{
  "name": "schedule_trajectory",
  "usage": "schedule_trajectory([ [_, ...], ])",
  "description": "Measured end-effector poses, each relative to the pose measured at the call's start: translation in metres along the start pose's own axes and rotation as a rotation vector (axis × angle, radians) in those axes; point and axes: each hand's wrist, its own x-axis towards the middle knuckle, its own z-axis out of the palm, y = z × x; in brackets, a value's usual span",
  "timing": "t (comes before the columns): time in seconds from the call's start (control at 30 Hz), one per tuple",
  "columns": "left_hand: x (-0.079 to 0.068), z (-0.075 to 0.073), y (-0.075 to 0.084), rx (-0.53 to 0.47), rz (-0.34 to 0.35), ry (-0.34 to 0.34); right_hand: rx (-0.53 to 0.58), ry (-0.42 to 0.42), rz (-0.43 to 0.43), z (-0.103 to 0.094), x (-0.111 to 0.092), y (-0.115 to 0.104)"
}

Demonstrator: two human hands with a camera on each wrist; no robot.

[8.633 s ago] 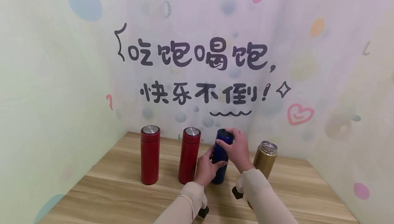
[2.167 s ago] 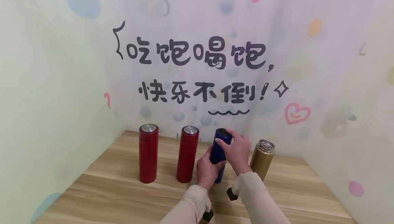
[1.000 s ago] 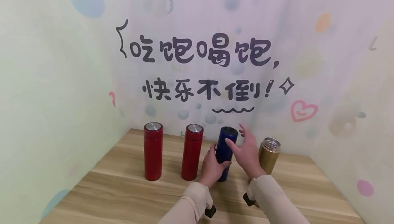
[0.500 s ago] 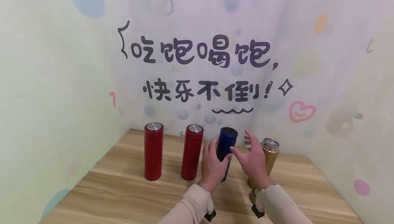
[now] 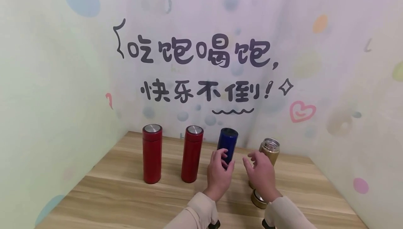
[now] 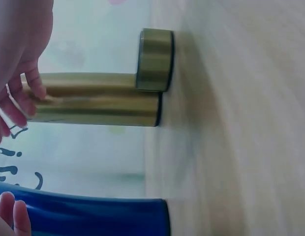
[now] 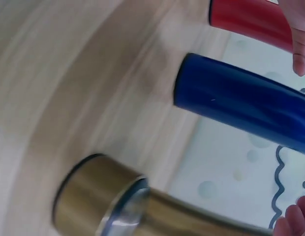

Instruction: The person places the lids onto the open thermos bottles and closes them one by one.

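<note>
A blue thermos point(image 5: 228, 138) with a dark top stands upright on the table. My left hand point(image 5: 218, 176), fingers loosely bent, is in front of its lower part; it overlaps the bottle in the head view and grips nothing. Over to the right, my right hand point(image 5: 262, 176) hovers with relaxed fingers, holding nothing. Behind it stands a gold thermos point(image 5: 271, 154), its steel mouth uncovered. The gold lid point(image 5: 259, 202) rests on the table by that bottle's base, partly covered by my right wrist. In the right wrist view the blue thermos point(image 7: 236, 96) has its base on the wood.
Two red thermoses with silver-topped lids stand to the left: one red thermos point(image 5: 152, 159) at the far left, the other red thermos point(image 5: 192, 157) closer to the blue one. Behind the wooden table point(image 5: 110, 190) hangs a printed cloth backdrop point(image 5: 201, 19), with pale side walls.
My right hand has let go of the blue thermos's top and moved right and down. My left hand has loosened from its body and slid lower. The blue thermos stays standing.
</note>
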Motion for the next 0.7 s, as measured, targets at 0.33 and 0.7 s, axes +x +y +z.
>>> schedule_trajectory([
  [0.33,-0.009,0.008,-0.002,-0.049,0.028,-0.046,-0.221,-0.278,0.118,-0.010,-0.011,0.017],
  [0.7,-0.014,0.022,-0.003,-0.110,-0.006,-0.230,-0.328,-0.475,0.168,-0.026,-0.029,0.034],
])
